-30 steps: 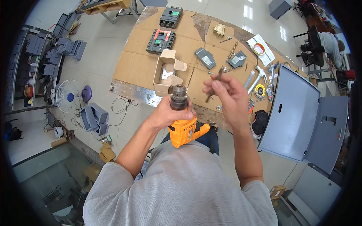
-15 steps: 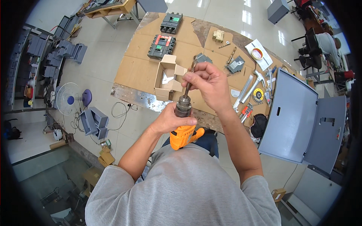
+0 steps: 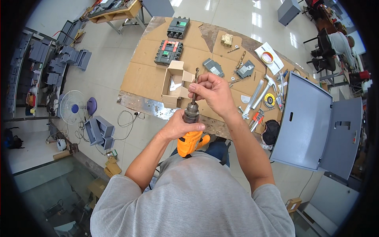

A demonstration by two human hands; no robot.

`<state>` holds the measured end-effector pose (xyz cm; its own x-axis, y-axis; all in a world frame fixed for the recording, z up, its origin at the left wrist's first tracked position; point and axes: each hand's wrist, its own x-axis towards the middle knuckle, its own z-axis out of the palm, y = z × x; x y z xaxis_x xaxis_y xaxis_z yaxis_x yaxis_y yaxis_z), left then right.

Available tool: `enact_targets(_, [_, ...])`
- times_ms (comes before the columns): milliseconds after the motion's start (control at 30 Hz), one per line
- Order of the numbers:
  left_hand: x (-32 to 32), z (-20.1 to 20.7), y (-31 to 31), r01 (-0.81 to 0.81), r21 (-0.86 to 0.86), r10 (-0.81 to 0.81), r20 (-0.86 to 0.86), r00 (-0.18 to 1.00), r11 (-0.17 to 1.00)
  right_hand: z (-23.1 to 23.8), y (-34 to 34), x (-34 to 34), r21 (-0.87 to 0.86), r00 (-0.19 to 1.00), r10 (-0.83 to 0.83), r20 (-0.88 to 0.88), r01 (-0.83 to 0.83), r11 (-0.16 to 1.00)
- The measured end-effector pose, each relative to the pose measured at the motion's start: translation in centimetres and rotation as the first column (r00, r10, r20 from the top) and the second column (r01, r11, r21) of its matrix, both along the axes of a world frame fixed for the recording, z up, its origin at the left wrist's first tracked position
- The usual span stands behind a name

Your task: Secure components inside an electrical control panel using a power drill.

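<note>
An orange power drill points away from me, held close in front of my body. My left hand is wrapped round it at the metal chuck, the thumb lying across the front. Between thumb and fingers my right hand pinches a dark twist drill bit; its lower end sits at the mouth of the chuck. How deep the bit goes in cannot be seen. Just left of the bit stands an opened small cardboard box with something pale inside.
On the cardboard-covered table lie two circuit breakers, smaller grey breakers, a hammer, a tape roll and red-handled hex keys. A grey metal enclosure stands on the right. A fan and cables are at left.
My right hand has shifted slightly down and left along the bit, which now stands more upright. My left hand keeps its grip on the drill. The view has moved a little.
</note>
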<state>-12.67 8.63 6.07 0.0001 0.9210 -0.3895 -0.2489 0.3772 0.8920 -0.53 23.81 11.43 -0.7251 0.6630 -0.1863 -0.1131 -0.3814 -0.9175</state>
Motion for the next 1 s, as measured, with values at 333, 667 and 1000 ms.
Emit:
enact_targets(333, [-0.2,-0.5,0.1,-0.018,-0.039,0.016,-0.05,0.999,0.999,-2.0,-0.6,-0.9,0.047,0.999,-0.037,-0.015,0.038,0.998])
enact_targets(667, [-0.4,-0.4,-0.1,-0.031,-0.049,0.029,-0.041,0.999,0.998,-2.8,-0.7,-0.7,0.041,0.999,0.001,0.032,-0.002,0.999])
enact_targets(1000, [-0.6,-0.2,0.0,-0.057,-0.011,0.058,0.117,0.991,0.998,-3.7,-0.8,-0.4,-0.005,0.999,0.017,0.042,-0.017,1.0])
